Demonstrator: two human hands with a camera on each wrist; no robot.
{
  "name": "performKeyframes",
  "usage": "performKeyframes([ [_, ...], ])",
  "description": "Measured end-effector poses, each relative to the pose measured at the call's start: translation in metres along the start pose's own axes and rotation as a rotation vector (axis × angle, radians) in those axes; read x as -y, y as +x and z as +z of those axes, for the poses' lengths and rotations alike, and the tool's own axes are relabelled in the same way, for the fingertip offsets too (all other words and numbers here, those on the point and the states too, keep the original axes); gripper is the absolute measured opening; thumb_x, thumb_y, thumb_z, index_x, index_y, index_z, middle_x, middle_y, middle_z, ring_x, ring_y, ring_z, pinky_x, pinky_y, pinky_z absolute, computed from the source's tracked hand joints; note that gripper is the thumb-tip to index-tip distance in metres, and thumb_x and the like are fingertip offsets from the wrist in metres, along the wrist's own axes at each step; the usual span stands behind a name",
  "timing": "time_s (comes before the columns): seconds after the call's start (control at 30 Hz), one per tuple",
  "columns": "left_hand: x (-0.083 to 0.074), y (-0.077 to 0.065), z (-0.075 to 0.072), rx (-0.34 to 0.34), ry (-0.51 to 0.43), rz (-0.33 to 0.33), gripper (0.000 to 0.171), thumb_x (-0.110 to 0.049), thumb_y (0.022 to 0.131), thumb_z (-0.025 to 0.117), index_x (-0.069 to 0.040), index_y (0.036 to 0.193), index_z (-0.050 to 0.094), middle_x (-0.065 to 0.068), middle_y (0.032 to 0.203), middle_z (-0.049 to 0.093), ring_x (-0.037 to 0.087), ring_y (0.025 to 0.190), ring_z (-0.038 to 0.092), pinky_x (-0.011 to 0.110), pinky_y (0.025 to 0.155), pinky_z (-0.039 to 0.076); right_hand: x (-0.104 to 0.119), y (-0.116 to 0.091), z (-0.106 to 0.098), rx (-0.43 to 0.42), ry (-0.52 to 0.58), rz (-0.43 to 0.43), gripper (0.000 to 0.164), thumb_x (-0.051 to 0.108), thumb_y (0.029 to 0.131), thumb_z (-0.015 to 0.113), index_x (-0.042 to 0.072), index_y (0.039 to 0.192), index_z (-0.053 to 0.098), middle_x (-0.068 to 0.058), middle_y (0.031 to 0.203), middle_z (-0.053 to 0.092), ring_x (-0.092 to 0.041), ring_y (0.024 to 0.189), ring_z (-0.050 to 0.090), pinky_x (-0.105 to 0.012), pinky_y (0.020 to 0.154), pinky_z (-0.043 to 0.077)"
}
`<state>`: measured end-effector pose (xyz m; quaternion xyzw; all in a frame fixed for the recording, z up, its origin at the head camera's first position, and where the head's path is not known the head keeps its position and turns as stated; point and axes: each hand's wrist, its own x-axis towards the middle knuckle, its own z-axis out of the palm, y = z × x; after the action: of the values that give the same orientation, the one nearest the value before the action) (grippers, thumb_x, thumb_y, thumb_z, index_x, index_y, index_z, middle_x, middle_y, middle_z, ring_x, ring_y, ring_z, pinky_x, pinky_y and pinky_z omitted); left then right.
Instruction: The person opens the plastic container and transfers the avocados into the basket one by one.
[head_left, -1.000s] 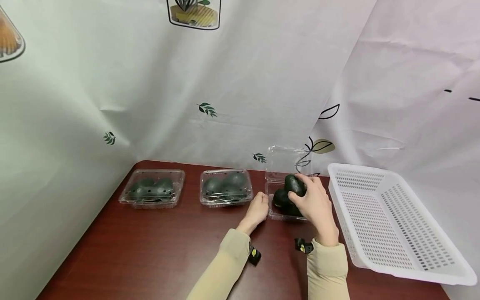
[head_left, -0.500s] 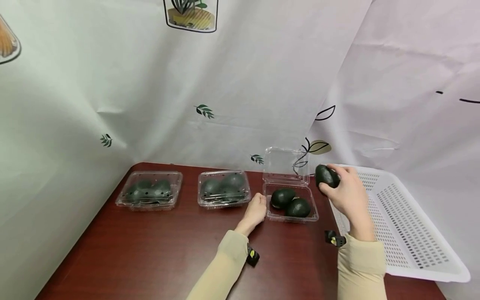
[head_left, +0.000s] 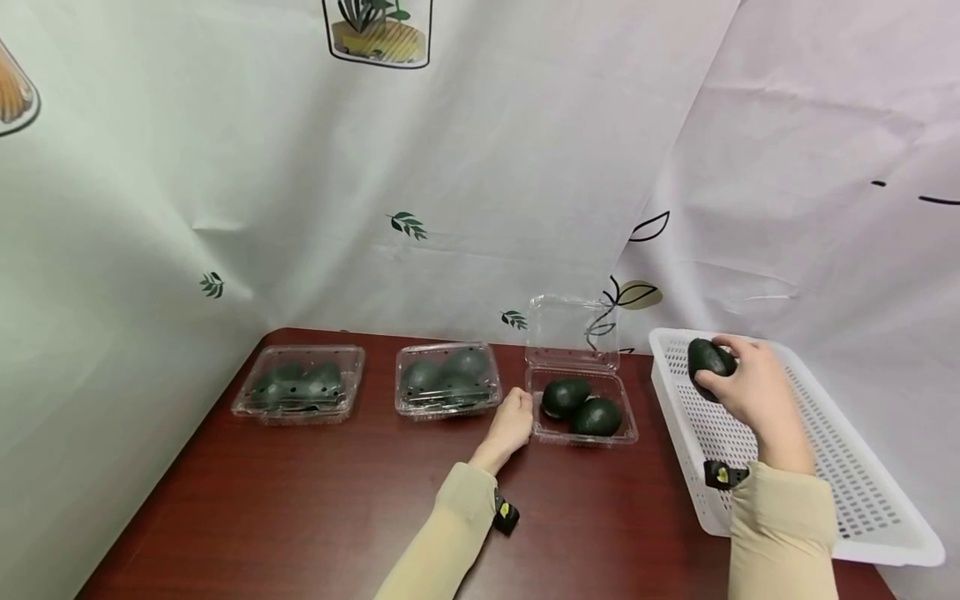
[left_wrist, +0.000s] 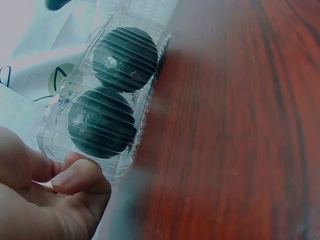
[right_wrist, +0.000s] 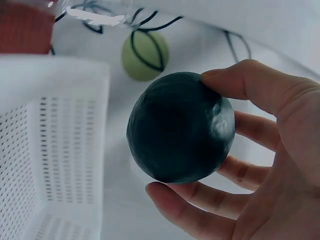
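Observation:
A dark green avocado (head_left: 707,365) is gripped between the thumb and fingers of my right hand (head_left: 765,396), raised over the far left part of a white perforated basket (head_left: 678,454). My left hand (head_left: 512,423) pinches the left side of a clear plastic clamshell (head_left: 553,436), whose lid (head_left: 570,329) stands up at the back. Inside lie two avocados, one further back (head_left: 566,396) and one nearer the front (head_left: 597,416). The left wrist view shows my thumb (left_wrist: 80,177) and curled fingers at the box's edge.
Two closed clamshells with avocados inside stand to the left, one at the middle (head_left: 448,379) and one at the far left (head_left: 298,383). A white patterned cloth (head_left: 480,183) hangs behind the dark red table (head_left: 337,508).
My right hand has lifted an avocado out of the clamshell and carried it right, over the basket. The left hand has stayed at the clamshell's side.

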<state>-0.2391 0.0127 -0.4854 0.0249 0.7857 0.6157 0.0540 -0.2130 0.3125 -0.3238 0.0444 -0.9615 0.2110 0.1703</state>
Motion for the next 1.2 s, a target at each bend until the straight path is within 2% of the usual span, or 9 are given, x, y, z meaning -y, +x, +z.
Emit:
performKeyframes([
  [0.2,0.001,0.001,0.001,0.0,-0.006,-0.001,0.027,-0.022,0.108,0.035,-0.003,0.097,0.051,0.003,0.064,0.045,0.014,0.045,0.043,0.027,0.049,0.038,-0.022,0.009,0.003,0.048,-0.042,0.02,0.054,0.017,0.08,0.073,-0.004,0.125,0.053,-0.04,0.111,0.049,-0.052,0.099,0.046,-0.061,0.077,0.037],
  [0.37,0.0,-0.001,-0.001,0.022,-0.022,-0.004,0.029,-0.024,0.108,0.034,-0.001,0.103,0.051,0.004,0.064,0.044,0.015,0.045,0.041,0.028,0.049,0.037,-0.036,0.023,0.008,0.1,-0.086,-0.015,0.054,0.018,0.078,0.075,-0.007,0.122,0.054,-0.038,0.101,0.058,-0.049,0.091,0.053,-0.058,0.075,0.04],
  [0.57,-0.001,-0.003,-0.002,0.042,-0.029,-0.01,0.03,-0.024,0.109,0.033,0.0,0.107,0.051,0.003,0.064,0.043,0.015,0.046,0.04,0.028,0.05,0.037,-0.051,0.041,0.022,0.185,-0.089,-0.034,0.055,0.017,0.078,0.074,-0.01,0.121,0.053,-0.038,0.102,0.058,-0.048,0.091,0.054,-0.059,0.078,0.041],
  [0.73,-0.002,-0.004,-0.001,0.038,-0.03,-0.011,0.03,-0.023,0.109,0.033,0.001,0.108,0.051,0.003,0.065,0.043,0.015,0.046,0.04,0.028,0.05,0.037,-0.057,0.049,0.038,0.2,-0.07,-0.058,0.055,0.016,0.078,0.073,-0.01,0.123,0.053,-0.039,0.104,0.057,-0.047,0.091,0.054,-0.059,0.08,0.041],
  [0.93,0.0,-0.005,0.0,0.033,-0.035,-0.006,0.027,-0.02,0.108,0.034,0.001,0.108,0.052,0.004,0.065,0.044,0.015,0.046,0.041,0.028,0.05,0.038,-0.066,0.049,0.054,0.272,-0.072,-0.045,0.054,0.015,0.082,0.071,-0.012,0.124,0.053,-0.041,0.111,0.054,-0.053,0.101,0.051,-0.063,0.085,0.04],
  [1.2,-0.001,-0.004,0.0,0.032,-0.026,-0.007,0.027,-0.021,0.108,0.034,0.0,0.108,0.052,0.004,0.064,0.044,0.015,0.045,0.04,0.028,0.049,0.038,-0.083,0.043,0.068,0.319,-0.103,-0.005,0.053,0.019,0.082,0.072,-0.009,0.122,0.054,-0.039,0.112,0.055,-0.052,0.1,0.053,-0.062,0.082,0.041],
])
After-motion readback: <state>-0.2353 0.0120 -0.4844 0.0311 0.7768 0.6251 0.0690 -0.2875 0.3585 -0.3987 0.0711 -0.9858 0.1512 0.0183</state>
